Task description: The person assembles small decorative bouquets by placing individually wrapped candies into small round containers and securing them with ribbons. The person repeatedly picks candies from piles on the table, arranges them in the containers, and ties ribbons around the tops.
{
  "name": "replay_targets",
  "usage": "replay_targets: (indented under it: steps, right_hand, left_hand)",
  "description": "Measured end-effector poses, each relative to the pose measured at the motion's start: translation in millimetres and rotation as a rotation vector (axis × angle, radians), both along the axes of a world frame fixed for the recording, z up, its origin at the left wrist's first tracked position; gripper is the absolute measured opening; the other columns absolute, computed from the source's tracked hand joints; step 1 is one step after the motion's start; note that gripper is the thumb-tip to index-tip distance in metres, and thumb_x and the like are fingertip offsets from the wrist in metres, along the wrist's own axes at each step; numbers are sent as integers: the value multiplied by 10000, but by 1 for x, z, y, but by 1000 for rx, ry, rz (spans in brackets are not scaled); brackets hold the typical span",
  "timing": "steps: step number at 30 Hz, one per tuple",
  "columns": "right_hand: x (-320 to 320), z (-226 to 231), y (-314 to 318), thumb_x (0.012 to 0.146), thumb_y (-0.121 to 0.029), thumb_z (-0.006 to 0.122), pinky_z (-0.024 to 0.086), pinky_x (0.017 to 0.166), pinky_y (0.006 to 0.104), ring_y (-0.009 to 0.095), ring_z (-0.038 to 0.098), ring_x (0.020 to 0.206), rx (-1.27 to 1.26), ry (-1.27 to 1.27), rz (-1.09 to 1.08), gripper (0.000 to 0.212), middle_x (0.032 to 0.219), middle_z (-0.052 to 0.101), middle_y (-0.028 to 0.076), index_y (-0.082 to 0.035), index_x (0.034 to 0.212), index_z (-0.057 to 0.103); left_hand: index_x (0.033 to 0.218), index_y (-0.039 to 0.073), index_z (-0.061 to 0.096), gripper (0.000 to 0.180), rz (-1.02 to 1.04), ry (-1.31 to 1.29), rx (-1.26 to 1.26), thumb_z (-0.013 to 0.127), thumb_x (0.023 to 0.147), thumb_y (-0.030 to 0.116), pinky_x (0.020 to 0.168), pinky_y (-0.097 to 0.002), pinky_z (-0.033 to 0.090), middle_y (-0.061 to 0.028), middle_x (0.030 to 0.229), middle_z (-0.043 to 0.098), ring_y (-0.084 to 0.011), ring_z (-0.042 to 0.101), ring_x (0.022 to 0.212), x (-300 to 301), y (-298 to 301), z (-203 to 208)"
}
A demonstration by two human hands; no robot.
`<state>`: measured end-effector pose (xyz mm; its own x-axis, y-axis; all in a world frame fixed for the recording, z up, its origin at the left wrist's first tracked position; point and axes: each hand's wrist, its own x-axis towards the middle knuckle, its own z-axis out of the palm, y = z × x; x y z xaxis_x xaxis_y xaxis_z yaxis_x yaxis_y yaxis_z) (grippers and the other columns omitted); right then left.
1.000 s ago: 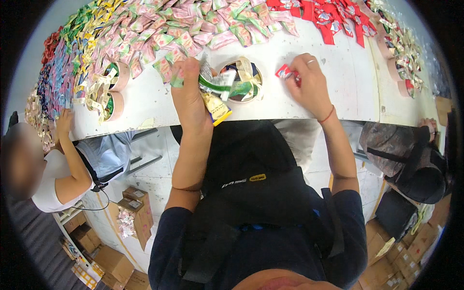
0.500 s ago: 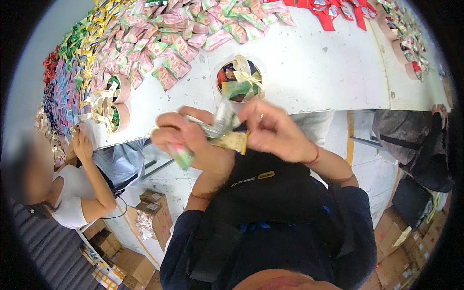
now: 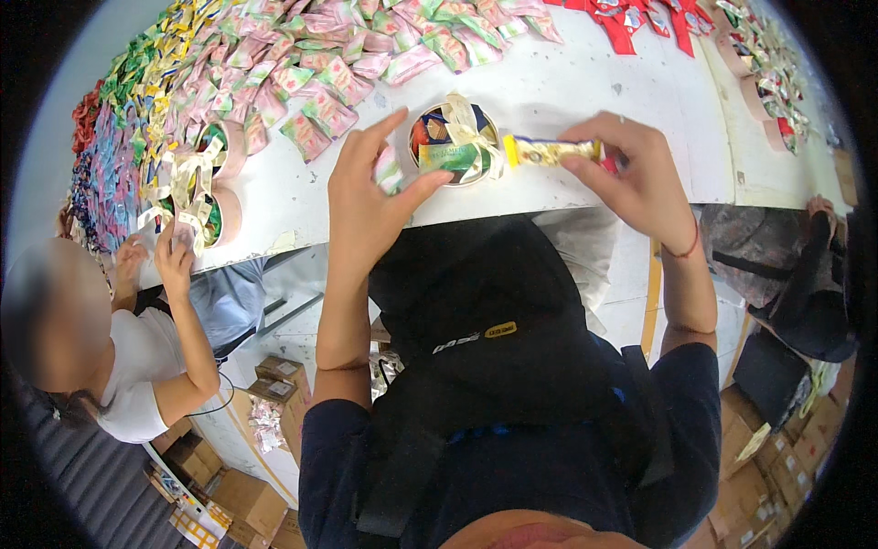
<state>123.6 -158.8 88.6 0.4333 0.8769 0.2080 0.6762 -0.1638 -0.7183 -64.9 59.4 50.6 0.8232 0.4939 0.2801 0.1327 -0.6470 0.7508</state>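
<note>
A round box (image 3: 494, 166) stands near the table's front edge, with a cream ribbon bow (image 3: 466, 123) and blue, green and orange-red packets inside. My left hand (image 3: 366, 188) is at its left side, thumb and index finger spread, the thumb tip by the green packet. A pink-and-green packet (image 3: 388, 171) shows in that hand, against the palm; the fingers behind it are hidden. To the right of the box, my right hand (image 3: 631, 174) pinches a yellow-and-white wrapped snack bar (image 3: 546, 152) level above the table. Something red (image 3: 610, 163) peeks out between its fingers.
Heaped pink-and-green packets (image 3: 315, 78) cover the table's far side, with yellow, green and blue heaps further left. Two ribboned round boxes (image 3: 229, 220) stand at left, near a co-worker's hands (image 3: 172, 261). Red packets (image 3: 622, 23) lie at the back; more filled boxes (image 3: 759, 96) stand far right.
My hands have parted and moved forward to either side of the box. The yellow bar has moved right in my right hand. The silver wrapper between my hands no longer shows.
</note>
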Motion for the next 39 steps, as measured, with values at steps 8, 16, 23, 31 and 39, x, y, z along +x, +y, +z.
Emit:
replay_targets:
  steps: [8, 16, 23, 31, 39]
  right_hand:
    - [10, -13, 41, 812, -173, 717, 428, 581, 329, 200, 522, 588, -45, 205, 158, 192, 670, 585, 130, -7, 901, 677]
    - [30, 13, 75, 718, -125, 680, 464, 632, 406, 343, 615, 673, -162, -165, 429, 160, 676, 601, 191, 7, 806, 658]
    - [22, -1, 85, 734, -154, 694, 493, 695, 437, 366, 633, 759, -158, -129, 576, 144, 753, 639, 165, -37, 806, 655]
    - [-8, -7, 57, 800, -132, 704, 475, 648, 405, 315, 621, 765, -71, -235, 326, 121, 791, 619, 100, -91, 884, 628]
    - [-2, -5, 55, 786, -72, 659, 490, 621, 408, 308, 609, 733, -165, -153, 444, 33, 868, 588, 113, -55, 802, 636]
  left_hand:
    - [1122, 26, 587, 560, -32, 108, -309, 840, 661, 215, 767, -306, 476, -89, 877, 650, -182, 597, 803, 21, -1, -9]
    - [1103, 18, 573, 424, -28, 30, -442, 758, 744, 147, 770, -285, 465, -87, 901, 637, -148, 560, 819, 18, 1, -23]
    - [1075, 5, 549, 390, -32, 60, -448, 752, 760, 116, 754, -286, 469, -82, 900, 628, -144, 570, 798, 21, -4, -19]
    - [1022, 18, 592, 295, -54, -91, -405, 760, 792, 95, 690, -275, 459, -77, 852, 618, -150, 566, 746, 0, -17, -34]
    - [1017, 45, 662, 271, -216, -10, -434, 782, 781, 100, 652, -227, 423, -5, 786, 576, -79, 513, 690, -3, -16, -21]
